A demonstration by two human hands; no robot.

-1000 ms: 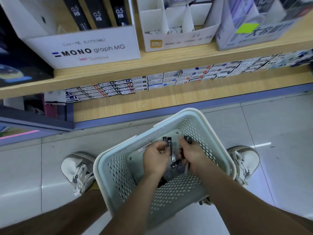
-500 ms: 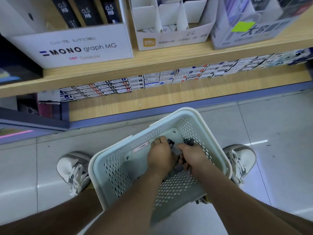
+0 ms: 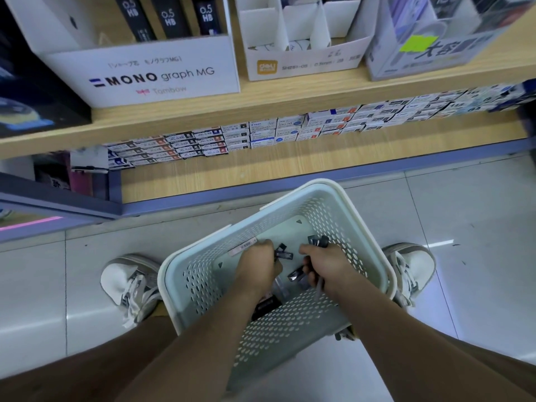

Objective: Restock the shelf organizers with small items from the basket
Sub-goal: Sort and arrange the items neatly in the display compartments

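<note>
Left hand and right hand inside basket, right fingers around dark cases, left grip unclear; shoes alongside

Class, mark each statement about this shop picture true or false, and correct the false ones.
1. The left hand and right hand are both inside the basket. True.
2. The basket stands on the wooden shelf. False: it sits lower, between the two shoes.
3. The right hand grips several small dark cases. True.
4. The packs in the MONO box read 0.7 HB. False: they read 0.5 HB.
</note>
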